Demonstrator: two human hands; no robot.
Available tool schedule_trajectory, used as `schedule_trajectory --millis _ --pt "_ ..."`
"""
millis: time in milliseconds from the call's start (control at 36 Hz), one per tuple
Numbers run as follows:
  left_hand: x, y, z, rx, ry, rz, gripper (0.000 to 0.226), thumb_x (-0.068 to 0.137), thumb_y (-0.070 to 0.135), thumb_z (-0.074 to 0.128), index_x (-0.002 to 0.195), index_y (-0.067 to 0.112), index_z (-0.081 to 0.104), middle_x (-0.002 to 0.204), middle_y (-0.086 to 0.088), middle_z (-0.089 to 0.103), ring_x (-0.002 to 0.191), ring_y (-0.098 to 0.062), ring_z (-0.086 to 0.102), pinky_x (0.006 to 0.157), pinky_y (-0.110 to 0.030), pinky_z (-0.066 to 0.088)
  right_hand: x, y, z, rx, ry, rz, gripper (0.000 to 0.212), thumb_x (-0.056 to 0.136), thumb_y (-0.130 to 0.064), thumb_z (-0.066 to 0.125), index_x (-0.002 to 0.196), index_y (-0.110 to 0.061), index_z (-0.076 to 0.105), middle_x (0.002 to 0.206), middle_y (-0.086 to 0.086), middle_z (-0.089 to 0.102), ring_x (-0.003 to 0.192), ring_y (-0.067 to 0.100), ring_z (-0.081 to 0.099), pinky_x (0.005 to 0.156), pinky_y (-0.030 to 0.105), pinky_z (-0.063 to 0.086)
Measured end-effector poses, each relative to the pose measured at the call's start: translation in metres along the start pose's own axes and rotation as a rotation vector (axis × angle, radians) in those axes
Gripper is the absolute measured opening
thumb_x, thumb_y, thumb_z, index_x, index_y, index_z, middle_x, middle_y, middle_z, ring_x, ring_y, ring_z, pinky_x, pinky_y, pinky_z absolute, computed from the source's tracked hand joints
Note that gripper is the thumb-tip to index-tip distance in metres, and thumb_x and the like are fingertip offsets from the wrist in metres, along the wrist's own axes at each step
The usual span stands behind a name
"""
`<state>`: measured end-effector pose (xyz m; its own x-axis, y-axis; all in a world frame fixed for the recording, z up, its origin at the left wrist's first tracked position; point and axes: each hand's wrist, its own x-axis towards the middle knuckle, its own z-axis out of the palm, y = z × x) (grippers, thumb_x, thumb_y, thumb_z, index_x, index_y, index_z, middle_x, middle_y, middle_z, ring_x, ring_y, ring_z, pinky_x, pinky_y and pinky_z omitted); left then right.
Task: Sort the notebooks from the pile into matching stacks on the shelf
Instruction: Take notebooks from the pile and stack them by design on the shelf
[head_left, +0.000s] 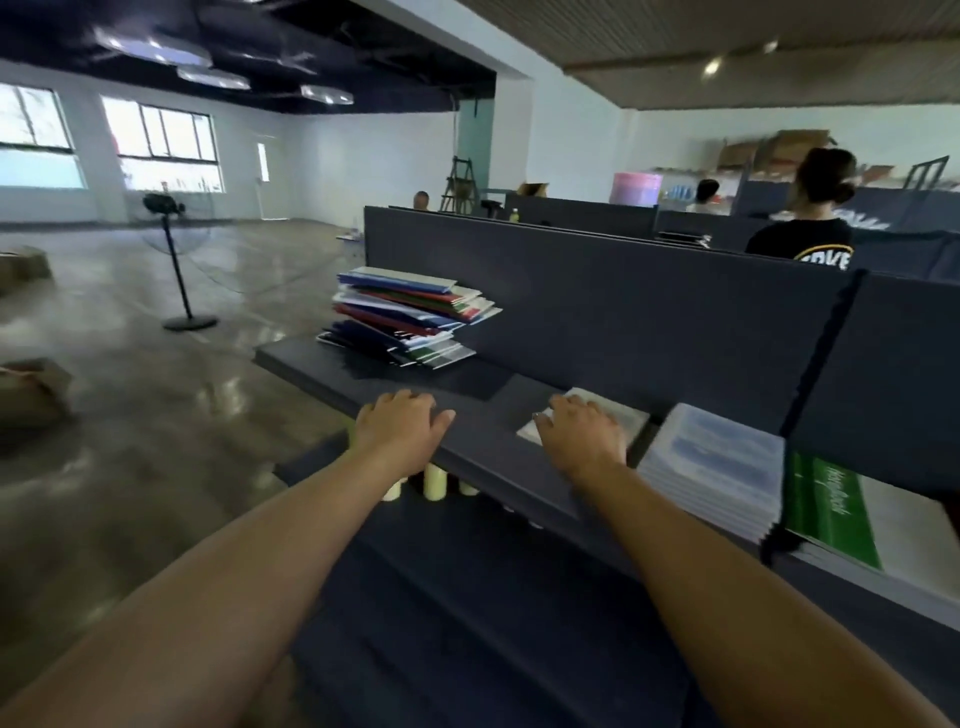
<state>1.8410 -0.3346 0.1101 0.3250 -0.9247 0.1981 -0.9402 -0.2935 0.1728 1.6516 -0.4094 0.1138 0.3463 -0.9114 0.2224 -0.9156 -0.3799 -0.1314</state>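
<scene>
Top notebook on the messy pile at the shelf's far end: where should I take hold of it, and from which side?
Likely best: pinch the top notebook at its right edge, coming from the right. The pile is fanned, so the edges on that side stick out free, while the back panel stands close behind. The left hand rests nearest; the right hand rests on a white notebook.

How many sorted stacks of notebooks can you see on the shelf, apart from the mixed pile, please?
3. A thin pale stack lies under the right hand; a blue-and-white stack sits just right of it; a green-and-white stack is furthest right. More may lie beyond the picture's right edge.
</scene>
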Motion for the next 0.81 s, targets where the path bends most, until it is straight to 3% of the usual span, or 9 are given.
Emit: schedule_trajectory --millis 278,611,806 --pt "0.041 -0.071 -0.004 0.027 0.006 -0.012 0.050 0.100 0.052 0.026 0.130 0.021 0.052 0.131 -0.006 0.052 0.123 -0.026 0.047 0.101 -0.042 0.037 0.057 -0.068 0.006 -0.062 0.014 -0.033 0.042 0.102 -0.040 0.030 0.130 -0.015 0.047 0.132 0.009 0.052 0.124 0.028 0.045 0.100 0.042 0.036" --pt "0.131 -0.094 -0.006 0.056 0.089 0.017 0.045 0.100 0.051 0.031 0.124 0.021 0.055 0.127 -0.005 0.054 0.121 -0.026 0.047 0.099 -0.041 0.036 0.161 -0.097 0.016 -0.091 0.102 -0.083 0.044 0.102 -0.040 0.029 0.136 -0.014 0.042 0.134 0.009 0.052 0.122 0.027 0.046 0.096 0.040 0.038" --pt "0.191 -0.105 -0.010 0.090 0.161 0.006 0.042 0.099 0.050 0.033 0.121 0.022 0.057 0.130 -0.006 0.054 0.122 -0.028 0.047 0.100 -0.040 0.036 0.224 -0.115 0.017 -0.048 0.172 -0.123 0.040 0.101 -0.038 0.033 0.129 -0.014 0.047 0.128 0.009 0.055 0.119 0.028 0.048 0.094 0.040 0.040"
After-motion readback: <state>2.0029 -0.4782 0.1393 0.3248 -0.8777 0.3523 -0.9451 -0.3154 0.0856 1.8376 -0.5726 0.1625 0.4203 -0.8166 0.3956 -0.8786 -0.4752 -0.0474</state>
